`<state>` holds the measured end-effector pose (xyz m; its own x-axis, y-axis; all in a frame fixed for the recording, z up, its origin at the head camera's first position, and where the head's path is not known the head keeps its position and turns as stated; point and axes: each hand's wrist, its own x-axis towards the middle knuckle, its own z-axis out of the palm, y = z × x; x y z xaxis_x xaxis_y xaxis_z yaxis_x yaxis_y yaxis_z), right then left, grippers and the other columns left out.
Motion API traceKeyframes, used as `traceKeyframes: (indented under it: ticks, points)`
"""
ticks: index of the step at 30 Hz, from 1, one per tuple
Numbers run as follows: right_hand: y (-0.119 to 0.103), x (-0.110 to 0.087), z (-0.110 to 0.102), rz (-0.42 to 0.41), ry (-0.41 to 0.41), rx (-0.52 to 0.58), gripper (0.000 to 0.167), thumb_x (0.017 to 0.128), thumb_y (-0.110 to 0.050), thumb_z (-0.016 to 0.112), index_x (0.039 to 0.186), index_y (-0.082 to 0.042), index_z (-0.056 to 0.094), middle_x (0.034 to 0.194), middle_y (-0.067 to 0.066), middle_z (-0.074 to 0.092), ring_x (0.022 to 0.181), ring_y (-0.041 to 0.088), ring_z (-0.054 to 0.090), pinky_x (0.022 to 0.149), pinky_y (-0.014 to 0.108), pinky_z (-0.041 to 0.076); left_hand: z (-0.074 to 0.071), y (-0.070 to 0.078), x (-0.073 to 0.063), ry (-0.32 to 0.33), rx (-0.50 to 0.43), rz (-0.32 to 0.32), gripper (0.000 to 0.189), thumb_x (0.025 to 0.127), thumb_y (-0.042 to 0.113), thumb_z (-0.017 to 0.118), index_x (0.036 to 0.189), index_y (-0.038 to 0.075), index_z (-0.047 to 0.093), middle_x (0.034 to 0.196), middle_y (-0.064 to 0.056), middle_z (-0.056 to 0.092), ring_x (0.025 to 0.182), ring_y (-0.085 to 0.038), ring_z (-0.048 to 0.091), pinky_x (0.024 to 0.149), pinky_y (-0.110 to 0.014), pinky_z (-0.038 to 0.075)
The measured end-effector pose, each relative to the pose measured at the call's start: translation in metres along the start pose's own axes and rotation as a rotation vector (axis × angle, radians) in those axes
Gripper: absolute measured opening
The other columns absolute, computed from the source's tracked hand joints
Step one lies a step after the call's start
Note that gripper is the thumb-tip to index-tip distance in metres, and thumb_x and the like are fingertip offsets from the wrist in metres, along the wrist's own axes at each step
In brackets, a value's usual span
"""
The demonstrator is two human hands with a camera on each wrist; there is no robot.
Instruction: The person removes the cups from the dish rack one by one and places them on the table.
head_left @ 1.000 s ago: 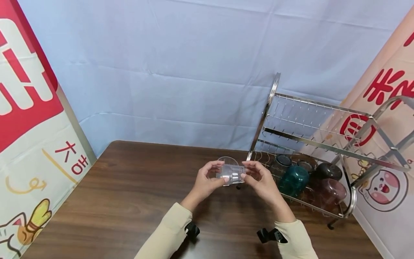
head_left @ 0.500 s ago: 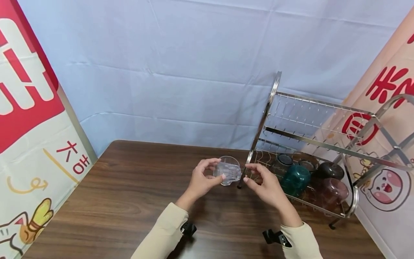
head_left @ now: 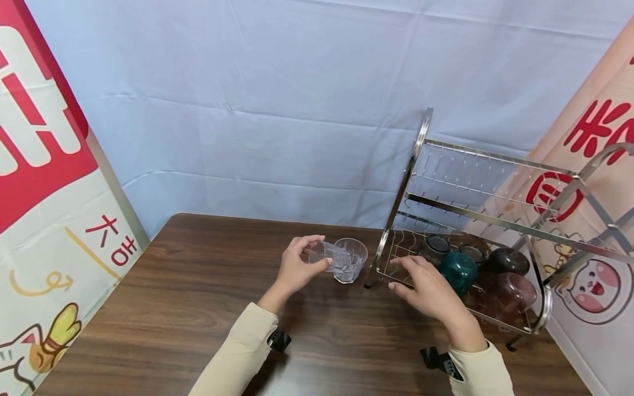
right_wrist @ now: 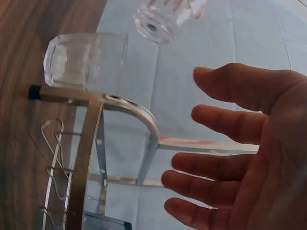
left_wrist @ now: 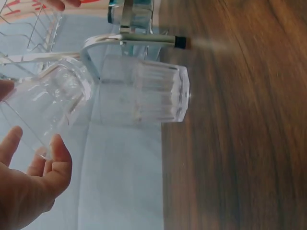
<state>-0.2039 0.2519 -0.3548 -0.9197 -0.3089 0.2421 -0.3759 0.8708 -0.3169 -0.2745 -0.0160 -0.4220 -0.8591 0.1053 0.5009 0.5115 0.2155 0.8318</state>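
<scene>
My left hand grips a clear drinking glass near its rim, with thumb and fingers on either side. The held glass is tilted in the air, its base pointing to the right. Right beside it, a second clear glass with a faceted lower part stands upright on the table; this glass shows apart from the fingers in the left wrist view. My right hand hovers by the rack's front left corner, its fingers relaxed, spread and holding nothing; the right wrist view shows the same hand.
A two-tier metal dish rack stands at the right. On its lower shelf are a teal glass, a pink glass, a dark glass and other glassware. A pale cloth hangs behind the table.
The right hand has let go of the held glass and drawn away to the right. The left hand has moved left with that glass, leaving the standing glass more visible.
</scene>
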Motion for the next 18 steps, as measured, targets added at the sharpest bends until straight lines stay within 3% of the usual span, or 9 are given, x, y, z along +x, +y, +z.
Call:
traceKeyframes:
  ticks: [6,10,18]
  points:
    - [0.002,0.000,-0.007,0.032,-0.049,-0.055,0.043,0.081,-0.022,0.072,0.118,-0.003,0.058,0.115,0.025,0.053,0.102,0.042,0.052,0.079,0.055,0.042,-0.006,-0.003,0.001,-0.009,0.052,0.009,0.046,0.069,0.014,0.078,0.114,0.015,0.065,0.105,-0.006,0.054,0.092,-0.025,0.052,0.077,-0.044,0.045]
    - [0.005,0.001,-0.011,0.056,-0.068,-0.086,0.044,0.081,-0.023,0.072,0.117,-0.002,0.058,0.114,0.027,0.052,0.103,0.043,0.051,0.077,0.055,0.042,-0.009,-0.004,0.002,-0.030,0.084,-0.013,0.047,0.070,0.013,0.078,0.115,0.014,0.065,0.108,-0.009,0.053,0.092,-0.022,0.051,0.078,-0.045,0.045]
    - [0.011,0.004,-0.019,0.101,-0.085,-0.147,0.054,0.079,-0.029,0.074,0.121,-0.001,0.056,0.115,0.031,0.051,0.100,0.047,0.051,0.071,0.058,0.043,-0.009,-0.007,0.002,-0.073,0.152,-0.079,0.048,0.069,0.012,0.076,0.116,0.014,0.066,0.112,-0.011,0.050,0.102,-0.036,0.050,0.083,-0.045,0.042]
